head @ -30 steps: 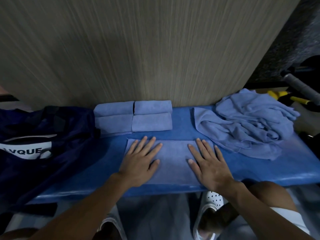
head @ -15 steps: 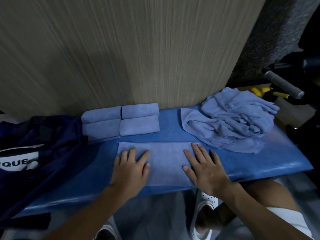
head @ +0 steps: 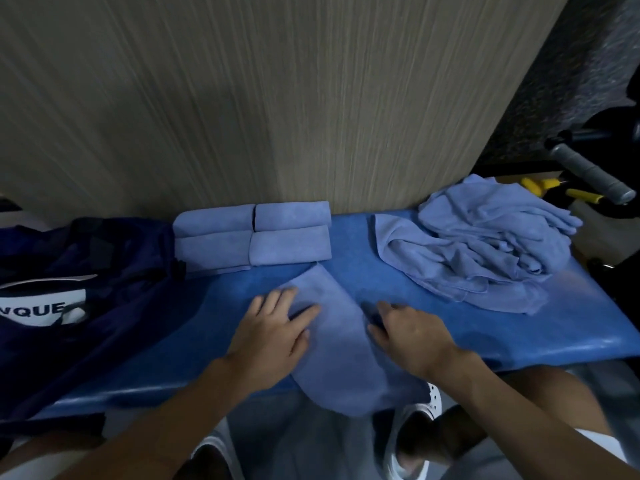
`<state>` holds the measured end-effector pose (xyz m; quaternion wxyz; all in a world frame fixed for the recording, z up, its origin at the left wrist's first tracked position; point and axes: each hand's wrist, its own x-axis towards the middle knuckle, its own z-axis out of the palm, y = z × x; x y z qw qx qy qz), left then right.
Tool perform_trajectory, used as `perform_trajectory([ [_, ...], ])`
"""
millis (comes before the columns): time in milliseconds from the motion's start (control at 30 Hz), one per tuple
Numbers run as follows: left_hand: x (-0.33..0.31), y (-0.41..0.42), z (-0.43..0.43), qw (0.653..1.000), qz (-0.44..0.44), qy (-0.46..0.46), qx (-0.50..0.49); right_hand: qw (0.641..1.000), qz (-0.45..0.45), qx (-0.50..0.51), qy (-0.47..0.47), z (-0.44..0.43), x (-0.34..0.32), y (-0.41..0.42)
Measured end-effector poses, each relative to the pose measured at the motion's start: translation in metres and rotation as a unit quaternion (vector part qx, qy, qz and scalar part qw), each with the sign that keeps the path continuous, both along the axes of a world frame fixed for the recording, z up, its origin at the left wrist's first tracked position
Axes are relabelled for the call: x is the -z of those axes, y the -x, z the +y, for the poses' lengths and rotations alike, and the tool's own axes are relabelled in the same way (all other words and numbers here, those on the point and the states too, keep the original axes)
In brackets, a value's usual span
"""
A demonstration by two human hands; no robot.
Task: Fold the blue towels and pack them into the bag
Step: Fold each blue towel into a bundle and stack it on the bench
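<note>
Now the towel (head: 334, 341) that lay spread wide has narrowed to a strip between my hands, left hand (head: 273, 329) flat on it, right hand (head: 410, 332) curled at its edge, grip unclear, so I'd say the next fold is underway.

One blue towel (head: 332, 344) lies mid-counter (head: 467, 327) in a narrow, slanted band. Its far tip almost reaches the folded ones and its near end droops over the front edge. The left hand (head: 273, 327) lies flat on its left side; the right hand (head: 408, 330) sits at its right edge. At the back, four folded towels (head: 252, 237) sit snug in a two-by-two block. To the right, a rumpled heap of unfolded towels (head: 485, 244). On the left, the dark navy bag (head: 104, 271) slumps, white label up.
</note>
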<state>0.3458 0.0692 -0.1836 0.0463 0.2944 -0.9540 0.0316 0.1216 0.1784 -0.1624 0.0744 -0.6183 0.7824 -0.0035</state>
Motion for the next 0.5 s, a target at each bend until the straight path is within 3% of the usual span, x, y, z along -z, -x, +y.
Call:
perform_trajectory([
  [133,0.011,0.001,-0.004,0.999,0.006,-0.041,-0.001,0.996,-0.057,0.001,0.076,-0.023,0.008,0.0],
  [300,0.014,0.008,-0.017,0.993,0.042,-0.103,0.043,0.981,-0.158,0.082,0.075,-0.057,0.016,0.003],
  [400,0.014,0.008,-0.019,0.984,0.129,-0.086,-0.086,0.966,-0.218,0.131,0.047,-0.067,0.017,0.01],
  [500,0.017,0.002,-0.021,0.947,0.174,-0.118,-0.242,0.961,-0.231,0.148,0.015,-0.071,0.013,0.016],
])
